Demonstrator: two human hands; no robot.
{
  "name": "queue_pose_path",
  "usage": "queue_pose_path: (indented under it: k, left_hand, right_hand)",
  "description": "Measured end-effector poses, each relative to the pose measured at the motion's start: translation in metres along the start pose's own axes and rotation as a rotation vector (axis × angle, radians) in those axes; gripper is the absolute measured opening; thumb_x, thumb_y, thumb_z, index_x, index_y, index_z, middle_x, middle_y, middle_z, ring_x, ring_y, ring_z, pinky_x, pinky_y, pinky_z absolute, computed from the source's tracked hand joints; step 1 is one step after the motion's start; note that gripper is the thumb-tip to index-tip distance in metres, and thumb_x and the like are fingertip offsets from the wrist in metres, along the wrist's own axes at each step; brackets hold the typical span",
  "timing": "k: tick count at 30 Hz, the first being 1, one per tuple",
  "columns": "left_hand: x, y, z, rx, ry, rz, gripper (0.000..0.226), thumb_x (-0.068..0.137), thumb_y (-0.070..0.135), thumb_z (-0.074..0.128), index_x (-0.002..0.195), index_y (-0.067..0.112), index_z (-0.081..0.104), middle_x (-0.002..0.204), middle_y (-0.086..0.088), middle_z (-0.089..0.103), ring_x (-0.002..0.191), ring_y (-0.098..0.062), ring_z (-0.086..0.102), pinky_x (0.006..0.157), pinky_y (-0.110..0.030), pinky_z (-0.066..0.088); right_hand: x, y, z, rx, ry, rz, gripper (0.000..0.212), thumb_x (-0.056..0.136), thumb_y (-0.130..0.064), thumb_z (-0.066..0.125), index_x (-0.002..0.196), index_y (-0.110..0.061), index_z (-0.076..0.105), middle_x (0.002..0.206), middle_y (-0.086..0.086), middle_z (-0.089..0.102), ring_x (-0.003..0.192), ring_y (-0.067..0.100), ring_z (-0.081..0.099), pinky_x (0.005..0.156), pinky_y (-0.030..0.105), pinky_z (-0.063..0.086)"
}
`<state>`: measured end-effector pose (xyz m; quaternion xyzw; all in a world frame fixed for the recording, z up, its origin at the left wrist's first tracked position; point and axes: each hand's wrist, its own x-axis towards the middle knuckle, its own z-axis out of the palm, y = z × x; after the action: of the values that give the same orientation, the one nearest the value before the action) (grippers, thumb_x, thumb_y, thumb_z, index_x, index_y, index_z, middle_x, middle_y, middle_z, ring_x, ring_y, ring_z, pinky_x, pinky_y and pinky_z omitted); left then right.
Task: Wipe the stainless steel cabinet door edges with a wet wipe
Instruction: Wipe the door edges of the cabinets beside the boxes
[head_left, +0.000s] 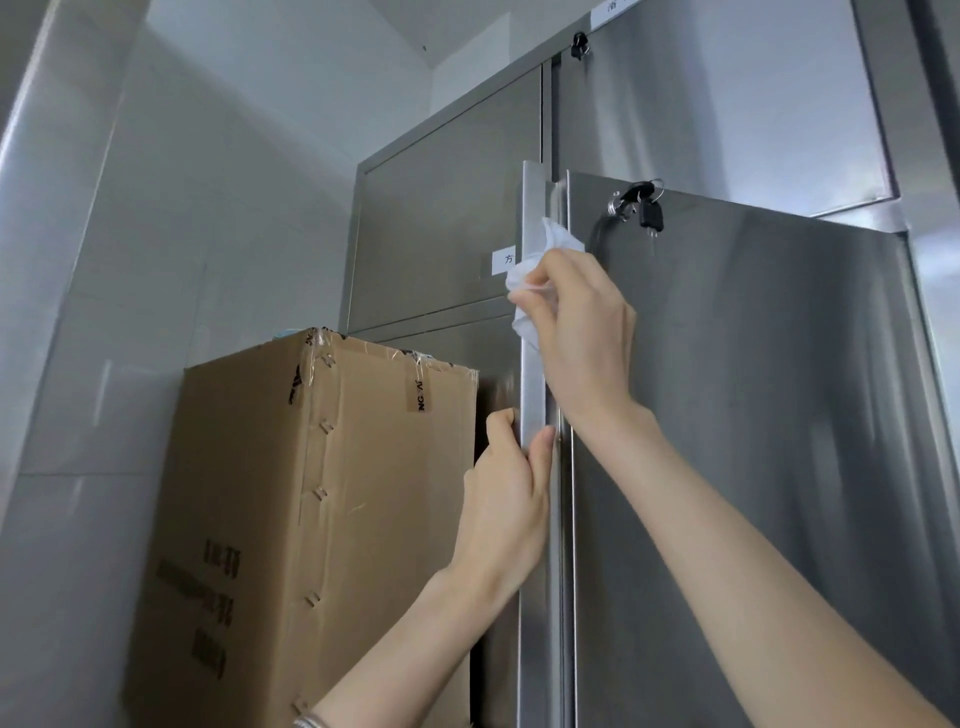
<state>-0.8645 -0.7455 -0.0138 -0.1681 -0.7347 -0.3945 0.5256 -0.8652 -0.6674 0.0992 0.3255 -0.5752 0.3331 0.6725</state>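
From the head camera, looking up at the cabinet, the left hand (511, 499) is wrapped around the narrow vertical edge of the open left door (533, 364) — thumb on the near face, fingers curled behind — which I take to be a steadying hold, so the door does not swing under the pressure of wiping. Higher up the same edge, the right hand (576, 332) pinches a crumpled white wet wipe (524, 275) between thumb and fingertips and presses it against the edge near its top corner, just beside the neighbouring right door (753, 415); starting high probably lets the stroke run downward toward the bracing hand. Counted: two hands, one wipe, two lower doors meeting at the gap, two locks with keys — one set (636, 202) on the right door, another (579, 44) on the upper panel — two small paper labels, and one taped cardboard box (322, 519) standing beside the cabinet.
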Motion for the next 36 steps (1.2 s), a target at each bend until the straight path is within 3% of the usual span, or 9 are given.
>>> queue_pose_path:
  k: [5,9,13,20,25,28,32,36]
  left_hand:
    - [-0.001,0.002,0.0,0.014,-0.008,0.019,0.016,0.102,0.039,0.035,0.104,0.023,0.038,0.072,0.005,0.057,0.07,-0.011,0.052,0.058,-0.028,0.03]
    - [-0.003,0.003,0.0,0.011,0.02,0.038,0.023,0.1,0.041,0.036,0.11,0.021,0.04,0.072,0.006,0.058,0.071,-0.01,0.054,0.057,-0.019,0.034]
    - [-0.003,0.003,0.0,0.004,0.008,0.023,0.032,0.1,0.041,0.037,0.118,0.015,0.041,0.073,0.009,0.056,0.077,-0.022,0.053,0.062,-0.029,0.027]
    - [-0.022,-0.011,-0.004,0.05,-0.054,-0.01,0.041,0.097,0.045,0.044,0.121,0.012,0.041,0.057,0.012,0.043,0.061,-0.005,0.046,0.06,-0.007,0.034]
    - [-0.028,-0.005,-0.005,0.067,-0.045,-0.009,0.042,0.097,0.044,0.047,0.121,0.011,0.041,0.064,0.011,0.048,0.069,-0.013,0.049,0.059,-0.024,0.03]
    - [-0.038,-0.005,-0.006,0.094,-0.07,-0.009,0.042,0.096,0.045,0.048,0.12,0.011,0.041,0.065,0.01,0.049,0.069,-0.013,0.051,0.06,-0.02,0.034]
    - [-0.048,-0.009,-0.007,0.117,-0.077,0.006,0.038,0.094,0.05,0.045,0.11,0.017,0.038,0.062,0.008,0.045,0.071,-0.026,0.048,0.062,-0.031,0.027]
    - [-0.047,-0.01,-0.007,0.143,-0.067,0.023,0.04,0.091,0.055,0.042,0.108,0.019,0.035,0.061,0.009,0.042,0.069,-0.027,0.045,0.062,-0.032,0.025]
  right_hand:
    - [0.001,0.005,-0.006,0.189,-0.084,0.097,0.006,0.087,-0.007,0.06,0.086,-0.003,0.064,0.091,-0.002,0.051,0.079,0.014,0.047,0.069,0.024,0.035]
    - [0.038,0.005,-0.004,0.234,-0.029,0.124,0.004,0.081,-0.003,0.065,0.082,-0.001,0.068,0.091,0.007,0.056,0.081,0.021,0.057,0.075,0.032,0.045]
    - [0.017,0.008,-0.004,0.27,0.024,0.126,0.001,0.078,-0.004,0.071,0.077,-0.004,0.071,0.08,0.01,0.055,0.072,0.02,0.056,0.069,0.032,0.046]
    - [0.027,0.012,-0.011,0.302,-0.08,0.13,0.008,0.073,-0.003,0.076,0.08,-0.006,0.072,0.083,0.004,0.054,0.079,0.024,0.062,0.076,0.029,0.051]
    - [-0.012,0.01,-0.013,0.309,-0.017,0.153,0.002,0.075,-0.005,0.074,0.077,-0.006,0.072,0.081,0.006,0.053,0.071,0.016,0.056,0.067,0.02,0.044]
    - [-0.035,0.011,-0.026,0.295,-0.096,0.118,0.005,0.073,-0.002,0.075,0.076,-0.006,0.073,0.079,0.009,0.054,0.068,0.013,0.054,0.064,0.015,0.043]
    - [0.015,0.009,-0.025,0.215,-0.118,0.064,0.013,0.072,-0.007,0.077,0.085,-0.005,0.073,0.088,0.015,0.063,0.08,0.023,0.063,0.076,0.029,0.049]
    - [0.043,0.008,-0.017,0.224,-0.062,0.134,0.012,0.074,-0.013,0.075,0.085,-0.009,0.073,0.088,0.006,0.06,0.084,0.021,0.063,0.079,0.027,0.047]
